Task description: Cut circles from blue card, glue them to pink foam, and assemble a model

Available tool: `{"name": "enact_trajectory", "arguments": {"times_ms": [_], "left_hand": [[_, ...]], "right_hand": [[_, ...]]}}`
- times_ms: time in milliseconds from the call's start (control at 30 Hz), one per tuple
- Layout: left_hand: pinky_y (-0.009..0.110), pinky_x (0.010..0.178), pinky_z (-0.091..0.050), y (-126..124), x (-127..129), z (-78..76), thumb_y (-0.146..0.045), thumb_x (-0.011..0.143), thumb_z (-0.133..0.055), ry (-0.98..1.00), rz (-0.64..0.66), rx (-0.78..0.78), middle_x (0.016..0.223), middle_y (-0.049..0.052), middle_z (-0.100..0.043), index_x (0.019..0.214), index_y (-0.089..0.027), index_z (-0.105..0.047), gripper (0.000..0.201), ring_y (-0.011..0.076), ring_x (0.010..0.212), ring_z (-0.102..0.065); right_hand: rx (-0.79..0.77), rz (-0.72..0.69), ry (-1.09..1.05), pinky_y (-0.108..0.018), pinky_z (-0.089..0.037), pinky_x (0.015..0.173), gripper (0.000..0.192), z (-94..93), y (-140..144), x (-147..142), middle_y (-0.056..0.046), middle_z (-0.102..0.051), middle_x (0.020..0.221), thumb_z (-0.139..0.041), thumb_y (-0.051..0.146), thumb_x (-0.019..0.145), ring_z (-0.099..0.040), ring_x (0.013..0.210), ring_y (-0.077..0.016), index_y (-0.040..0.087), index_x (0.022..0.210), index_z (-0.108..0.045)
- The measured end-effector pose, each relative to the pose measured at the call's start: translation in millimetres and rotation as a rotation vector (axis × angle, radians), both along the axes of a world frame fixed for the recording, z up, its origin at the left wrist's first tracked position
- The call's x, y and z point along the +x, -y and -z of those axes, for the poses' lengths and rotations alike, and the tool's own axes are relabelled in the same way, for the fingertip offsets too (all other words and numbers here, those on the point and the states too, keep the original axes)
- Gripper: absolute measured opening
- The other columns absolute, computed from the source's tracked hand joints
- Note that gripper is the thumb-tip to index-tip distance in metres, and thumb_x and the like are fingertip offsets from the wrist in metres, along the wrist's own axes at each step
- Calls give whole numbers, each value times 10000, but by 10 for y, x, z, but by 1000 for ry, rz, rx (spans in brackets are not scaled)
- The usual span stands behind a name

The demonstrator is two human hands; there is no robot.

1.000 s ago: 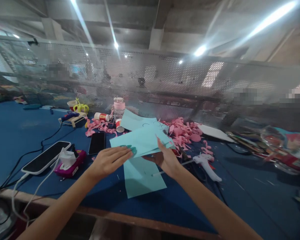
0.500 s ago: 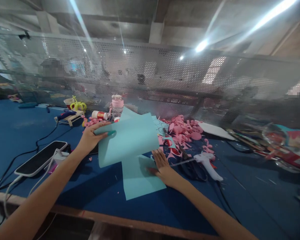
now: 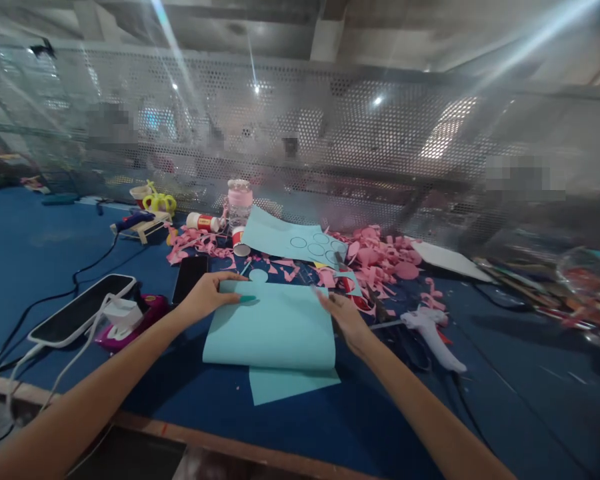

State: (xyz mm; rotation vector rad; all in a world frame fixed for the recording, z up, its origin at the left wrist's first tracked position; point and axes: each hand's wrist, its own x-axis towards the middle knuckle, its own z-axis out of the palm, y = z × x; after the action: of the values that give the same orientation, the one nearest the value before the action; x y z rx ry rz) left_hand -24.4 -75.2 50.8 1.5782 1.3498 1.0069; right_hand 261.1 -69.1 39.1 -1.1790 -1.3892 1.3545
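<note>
My left hand (image 3: pixel 206 294) pinches the upper left corner of a light blue sheet (image 3: pixel 275 327), thumb on top. The sheet bends over toward me in a rounded fold. At its upper right corner my right hand (image 3: pixel 347 319) grips the edge; its fingertips are slightly blurred. Part of a second light blue sheet (image 3: pixel 293 388) sticks out flat underneath. Behind the held sheet lies a small light blue disc (image 3: pixel 259 275). Farther back is another light blue sheet (image 3: pixel 275 233) with several circles drawn on it.
Pink scraps (image 3: pixel 370 250) are heaped behind my hands. A white glue gun (image 3: pixel 433 337) and dark-handled scissors (image 3: pixel 413 350) lie right. On the left are a black phone (image 3: pixel 190 277), a white-edged device (image 3: pixel 83 310) and cables. A pink-topped bottle (image 3: pixel 240 200) stands at the back.
The upper sheet has come down and is now squared in front of me, both hands at its far corners. My right hand moved from the lower sheet to the upper one's edge.
</note>
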Motion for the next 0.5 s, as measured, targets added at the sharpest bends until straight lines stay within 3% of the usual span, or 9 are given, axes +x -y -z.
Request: {"name": "enact_trajectory", "arguments": {"times_ms": [100, 233, 367, 500], "left_hand": [[183, 389, -337, 27, 37, 31, -350, 599, -719, -38, 36, -34, 588, -11, -612, 986, -138, -665, 444, 80, 437, -457], [185, 416, -377, 34, 56, 95, -421, 657, -666, 1, 47, -76, 686, 37, -663, 963, -116, -670, 432, 85, 467, -494], [225, 494, -465, 37, 75, 116, -406, 620, -706, 107, 13, -100, 824, 77, -703, 1013, -120, -664, 488, 129, 563, -584], [229, 469, -473, 45, 82, 111, -380, 596, -729, 114, -31, -72, 845, 74, -710, 988, -132, -683, 467, 141, 569, -597]], "right_hand": [[-67, 45, -17, -281, -500, 555, 441, 58, 60, -31, -60, -720, 780, -747, 460, 567, -648, 627, -188, 143, 870, -699], [-91, 70, -82, -282, -509, 529, 375, 118, 83, -64, -59, -720, 713, -779, 393, 531, -636, 556, -169, 132, 791, -712], [-80, 94, -134, -287, -518, 539, 352, 120, 71, -62, -67, -723, 737, -801, 343, 502, -644, 585, -177, 140, 776, -711], [-69, 110, -153, -287, -502, 528, 336, 94, 56, -45, -55, -715, 699, -781, 375, 531, -636, 573, -176, 149, 769, -707]]}}
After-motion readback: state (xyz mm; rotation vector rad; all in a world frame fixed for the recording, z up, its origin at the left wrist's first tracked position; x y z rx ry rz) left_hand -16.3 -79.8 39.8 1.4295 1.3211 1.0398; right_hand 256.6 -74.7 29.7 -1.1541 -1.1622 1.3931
